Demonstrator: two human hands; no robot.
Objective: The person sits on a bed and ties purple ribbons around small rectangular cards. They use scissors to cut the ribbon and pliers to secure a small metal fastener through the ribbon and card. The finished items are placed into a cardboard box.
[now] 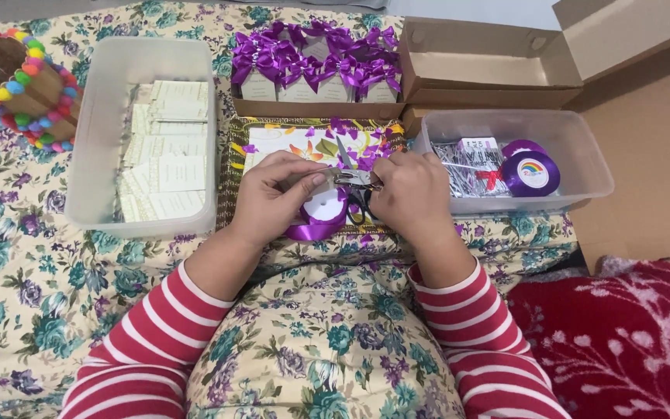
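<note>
My left hand (277, 194) and my right hand (411, 192) meet over a floral tray (273, 140), pinching a small silvery piece (353, 179) between their fingertips. A roll of purple ribbon (321, 217) lies just under my left hand. Scissors (356, 198) lie below the hands, blades pointing away, handles partly hidden by my right hand. What exactly the fingers pinch is too small to tell.
A clear tub of cream cards (145, 136) stands on the left. Another clear tub (583, 167) on the right holds a purple ribbon spool (533, 172) and silvery packets. Small boxes with purple bows (316, 70) fill a cardboard tray behind; an open cardboard box (498, 74) and a beaded basket (17, 85) flank it.
</note>
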